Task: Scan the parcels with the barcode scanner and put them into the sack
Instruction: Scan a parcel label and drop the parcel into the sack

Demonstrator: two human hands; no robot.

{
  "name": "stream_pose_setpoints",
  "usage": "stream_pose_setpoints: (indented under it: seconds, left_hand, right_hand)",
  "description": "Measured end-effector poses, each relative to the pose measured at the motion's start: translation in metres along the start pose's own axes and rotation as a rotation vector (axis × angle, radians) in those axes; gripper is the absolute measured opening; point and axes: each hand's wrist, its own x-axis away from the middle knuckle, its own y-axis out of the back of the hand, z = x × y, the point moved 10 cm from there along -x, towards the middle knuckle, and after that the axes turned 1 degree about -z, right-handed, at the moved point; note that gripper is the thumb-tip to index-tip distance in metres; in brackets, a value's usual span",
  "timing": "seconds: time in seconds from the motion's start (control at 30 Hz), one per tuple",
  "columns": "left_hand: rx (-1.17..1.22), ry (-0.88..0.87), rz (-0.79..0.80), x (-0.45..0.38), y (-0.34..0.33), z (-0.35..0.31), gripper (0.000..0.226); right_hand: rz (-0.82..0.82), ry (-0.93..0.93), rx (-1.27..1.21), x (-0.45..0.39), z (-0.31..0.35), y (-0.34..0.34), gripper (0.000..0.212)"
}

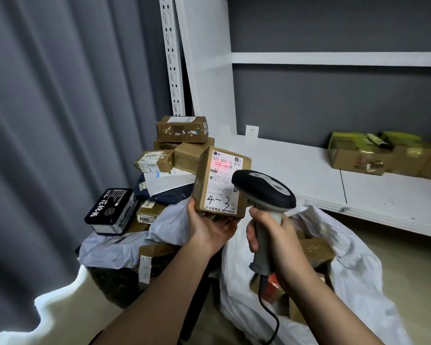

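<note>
- The right grip (274, 235) was nearest the camera, its fingers curled tight round the handle of the barcode scanner (264, 192), whose cable (269, 312) trailed down toward the camera.
- Under and behind that grip lay the white sack (353, 265), its mouth open, with brown boxes showing inside.
- Just left of it, the left grip (209, 227) held a small cardboard parcel (222, 180) from below, thumb on its left edge and fingers curled beneath.
- The scanner head pointed at the parcel's label, where a red glow lay across the barcode; "4-3" was handwritten lower down.
- Beyond the left grip rose a pile of parcels (179, 145).
- Far right of both grips, a white shelf (296, 168) carried more boxes.
</note>
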Motion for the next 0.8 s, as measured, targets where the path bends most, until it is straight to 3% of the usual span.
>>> stream_pose_setpoints:
  seconds: [0.4, 0.5, 0.6, 0.67, 0.73, 0.8]
  left_hand:
    - [0.013, -0.005, 0.046, -0.012, -0.002, 0.002, 0.079]
    - [-0.036, -0.011, 0.061, -0.014, -0.001, 0.004, 0.071]
    - [-0.207, -0.028, 0.027, -0.015, 0.003, 0.008, 0.046]
    - [-0.377, -0.029, -0.006, -0.017, 0.010, 0.014, 0.042]
    - [-0.578, -0.043, -0.044, -0.023, 0.019, 0.025, 0.048]
    - [-0.807, -0.079, -0.125, -0.031, 0.030, 0.039, 0.070]
  right_hand:
    - [0.006, 0.006, -0.043, 0.003, 0.002, 0.002, 0.039]
    - [-0.049, -0.001, -0.057, -0.002, 0.004, 0.014, 0.027]
    - [-0.179, -0.035, -0.003, -0.010, 0.007, 0.059, 0.018]
    - [-0.262, -0.068, 0.046, -0.014, 0.009, 0.095, 0.011]
    - [-0.340, -0.082, 0.072, -0.016, 0.011, 0.132, 0.010]
    - [-0.398, -0.098, 0.112, -0.014, 0.011, 0.166, 0.010]
